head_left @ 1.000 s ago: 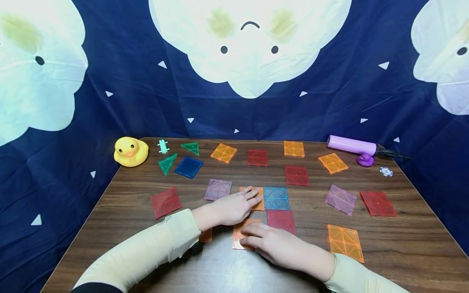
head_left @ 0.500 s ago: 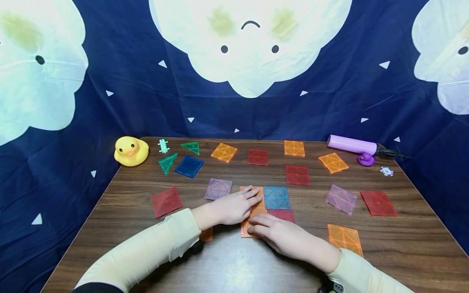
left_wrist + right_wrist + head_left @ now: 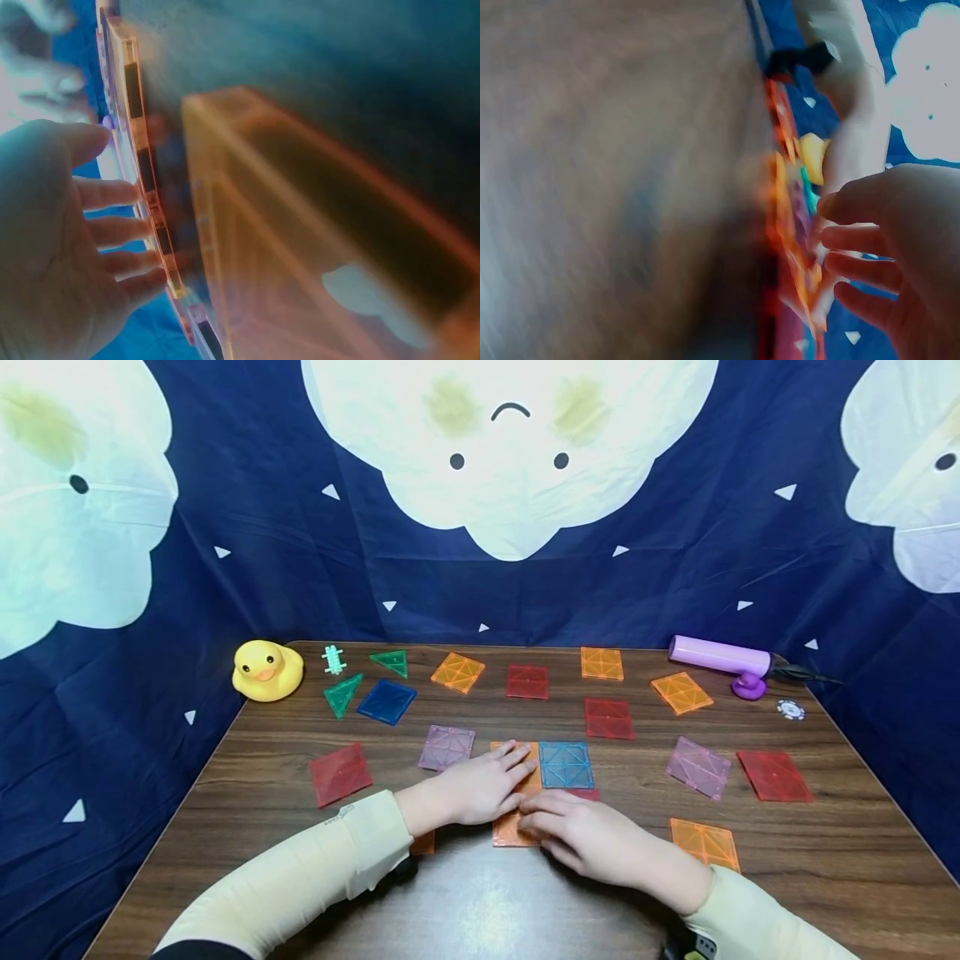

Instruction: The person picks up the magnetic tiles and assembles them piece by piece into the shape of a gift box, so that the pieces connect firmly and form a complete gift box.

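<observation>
My left hand (image 3: 480, 787) rests with straight fingers on an upper orange magnetic tile (image 3: 531, 782). Beside that tile, edge to edge, lies a light blue tile (image 3: 566, 766). A lower orange tile (image 3: 507, 835) sits just below the upper one. Over its right side is my right hand (image 3: 588, 837), fingers loosely bent; it covers most of a red tile (image 3: 585, 794). In the right wrist view the right hand's fingers (image 3: 862, 266) are apart and pinch nothing. The left wrist view shows the left fingertips (image 3: 146, 262) against the tile row.
Another orange tile (image 3: 423, 842) is partly under the left forearm, blurred and large in the left wrist view. Loose tiles lie around, including a purple tile (image 3: 447, 747) and an orange tile (image 3: 705, 843). A yellow duck (image 3: 267, 671) and a lilac cylinder (image 3: 720, 656) stand at the back.
The lower orange tile has moved up and right, against the upper orange tile. My right hand moved with it, then shifted slightly right. My left hand has stayed nearly still.
</observation>
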The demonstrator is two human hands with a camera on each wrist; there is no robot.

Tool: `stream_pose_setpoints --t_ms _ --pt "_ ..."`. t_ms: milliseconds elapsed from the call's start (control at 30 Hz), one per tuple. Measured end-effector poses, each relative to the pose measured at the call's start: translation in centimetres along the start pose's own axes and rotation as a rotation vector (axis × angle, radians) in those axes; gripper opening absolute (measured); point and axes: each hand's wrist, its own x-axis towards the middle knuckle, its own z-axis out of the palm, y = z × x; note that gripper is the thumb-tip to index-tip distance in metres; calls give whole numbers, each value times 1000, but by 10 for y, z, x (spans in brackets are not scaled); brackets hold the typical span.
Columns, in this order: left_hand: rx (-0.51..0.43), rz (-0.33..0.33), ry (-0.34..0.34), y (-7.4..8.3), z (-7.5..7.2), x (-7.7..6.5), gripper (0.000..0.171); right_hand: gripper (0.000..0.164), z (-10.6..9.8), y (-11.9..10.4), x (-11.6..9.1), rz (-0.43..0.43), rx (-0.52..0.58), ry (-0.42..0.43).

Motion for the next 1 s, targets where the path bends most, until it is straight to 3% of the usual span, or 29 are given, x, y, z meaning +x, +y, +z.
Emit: stream_pose_setpoints --t_ms 133,467,700,1000 --pt "24 -6 15 2 1 0 66 25 -17 12 -5 76 2 62" --pt "51 -50 13 13 2 0 93 23 -52 72 -18 409 -38 216" --pt "73 -47 13 20 6 1 110 34 -48 105 -22 488 4 95" --pt "44 -100 -9 25 9 1 118 47 -29 111 -15 515 43 -45"
